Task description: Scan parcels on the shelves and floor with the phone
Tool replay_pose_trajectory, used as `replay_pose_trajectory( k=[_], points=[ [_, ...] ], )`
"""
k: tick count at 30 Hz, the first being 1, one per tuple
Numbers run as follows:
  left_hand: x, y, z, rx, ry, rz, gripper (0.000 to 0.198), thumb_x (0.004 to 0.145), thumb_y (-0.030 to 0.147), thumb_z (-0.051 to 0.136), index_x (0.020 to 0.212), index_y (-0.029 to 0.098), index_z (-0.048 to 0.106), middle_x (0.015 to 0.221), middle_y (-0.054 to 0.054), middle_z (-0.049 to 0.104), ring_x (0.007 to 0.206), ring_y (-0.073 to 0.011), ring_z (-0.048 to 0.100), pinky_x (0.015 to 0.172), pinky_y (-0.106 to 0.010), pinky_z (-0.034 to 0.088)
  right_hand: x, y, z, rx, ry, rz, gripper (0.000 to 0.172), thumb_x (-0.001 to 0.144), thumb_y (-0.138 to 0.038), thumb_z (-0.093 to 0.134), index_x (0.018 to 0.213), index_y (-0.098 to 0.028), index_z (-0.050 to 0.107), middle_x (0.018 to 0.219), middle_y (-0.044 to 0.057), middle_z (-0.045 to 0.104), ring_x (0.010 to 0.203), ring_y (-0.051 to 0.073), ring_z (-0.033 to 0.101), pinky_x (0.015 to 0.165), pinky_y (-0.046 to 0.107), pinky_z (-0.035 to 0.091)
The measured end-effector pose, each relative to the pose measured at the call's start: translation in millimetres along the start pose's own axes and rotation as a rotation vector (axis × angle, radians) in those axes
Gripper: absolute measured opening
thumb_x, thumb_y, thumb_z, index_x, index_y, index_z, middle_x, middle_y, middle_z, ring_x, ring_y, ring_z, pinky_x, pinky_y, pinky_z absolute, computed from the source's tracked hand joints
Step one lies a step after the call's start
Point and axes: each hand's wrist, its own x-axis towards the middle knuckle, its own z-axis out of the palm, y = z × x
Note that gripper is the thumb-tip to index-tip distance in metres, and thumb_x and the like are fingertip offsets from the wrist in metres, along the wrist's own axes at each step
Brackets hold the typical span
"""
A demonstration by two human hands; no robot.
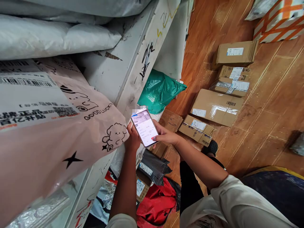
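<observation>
A smartphone (pixel 145 130) with a lit screen is tilted in front of me, a barcode picture at the top of its display. My right hand (pixel 166 134) grips the phone from the right, its thumb lying on a red spot low on the screen. My left hand (pixel 133 137) is closed at the phone's left side, by the edge of a pink mailer bag (pixel 95 142). Its fingers are partly hidden behind the phone, and what they hold I cannot make out. The pink bag, printed with cartoon dogs, bears a white shipping label (pixel 30 91).
White mailer bags (pixel 57 36) lie above the pink one on a marked white shelf (pixel 133 69). A green bag (pixel 159 90) is beyond the phone. Several cardboard boxes (pixel 217 107) line the wooden floor (pixel 268 126). A red bag (pixel 154 201) and a dark mailer (pixel 155 166) lie below.
</observation>
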Motion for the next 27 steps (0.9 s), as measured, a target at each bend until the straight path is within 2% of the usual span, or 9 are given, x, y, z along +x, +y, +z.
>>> replay_pose_trajectory(
  k=[6, 10, 15, 18, 23, 27],
  points=[
    [-4.7, 0.0, -1.9, 0.051, 0.076, 0.052, 0.055, 0.088, 0.03, 0.052, 0.138, 0.01, 0.038, 0.148, -0.019, 0.034, 0.141, -0.0348, 0.025, 0.113, -0.048, 0.03, -37.0, -14.2, 16.2, -0.011, 0.042, 0.0, 0.089, 0.077, -0.021, 0.072, 0.146, -0.033, 0.016, 0.133, 0.011, 0.049, 0.093, 0.023, 0.063, 0.06, 0.033, 0.061],
    [-7.0, 6.2, -9.7, 0.048, 0.052, 0.039, 0.055, 0.09, 0.034, 0.051, 0.138, 0.01, 0.039, 0.147, -0.022, 0.035, 0.142, -0.0351, 0.025, 0.11, -0.049, 0.034, -58.9, -23.3, 33.9, -0.017, 0.091, -0.002, 0.088, 0.077, -0.022, 0.072, 0.144, -0.034, 0.017, 0.14, 0.011, 0.043, 0.098, 0.025, 0.061, 0.061, 0.035, 0.061],
    [-9.5, 10.9, -15.1, 0.045, 0.067, 0.037, 0.054, 0.093, 0.036, 0.046, 0.139, 0.008, 0.04, 0.146, -0.024, 0.035, 0.14, -0.0353, 0.028, 0.108, -0.049, 0.037, -78.3, -34.5, 49.6, -0.025, 0.149, -0.016, 0.084, 0.077, -0.026, 0.073, 0.143, -0.033, 0.022, 0.139, 0.011, 0.045, 0.092, 0.023, 0.062, 0.059, 0.033, 0.061],
    [-9.5, 11.3, -14.8, 0.042, 0.073, 0.039, 0.055, 0.093, 0.04, 0.045, 0.138, 0.008, 0.041, 0.147, -0.024, 0.035, 0.141, -0.0354, 0.028, 0.109, -0.049, 0.035, -88.7, -38.8, 49.6, -0.031, 0.178, -0.034, 0.084, 0.078, -0.025, 0.072, 0.144, -0.034, 0.02, 0.138, 0.011, 0.045, 0.094, 0.024, 0.063, 0.061, 0.036, 0.062],
    [-7.3, 8.8, -8.5, 0.045, 0.076, 0.025, 0.056, 0.093, 0.042, 0.045, 0.139, 0.01, 0.04, 0.148, -0.022, 0.033, 0.141, -0.0355, 0.027, 0.11, -0.049, 0.034, -110.3, -40.9, 40.5, -0.043, 0.279, -0.005, 0.087, 0.081, -0.023, 0.071, 0.146, -0.036, 0.015, 0.126, 0.01, 0.055, 0.09, 0.025, 0.065, 0.062, 0.038, 0.062],
    [-6.4, 6.2, -3.7, 0.037, 0.103, 0.022, 0.056, 0.093, 0.043, 0.045, 0.139, 0.011, 0.041, 0.149, -0.021, 0.033, 0.142, -0.0338, 0.025, 0.113, -0.049, 0.028, -129.8, -37.1, 36.3, -0.045, 0.289, 0.037, 0.088, 0.084, -0.022, 0.068, 0.147, -0.039, 0.009, 0.122, 0.009, 0.058, 0.089, 0.025, 0.067, 0.062, 0.039, 0.061]
  ],
)
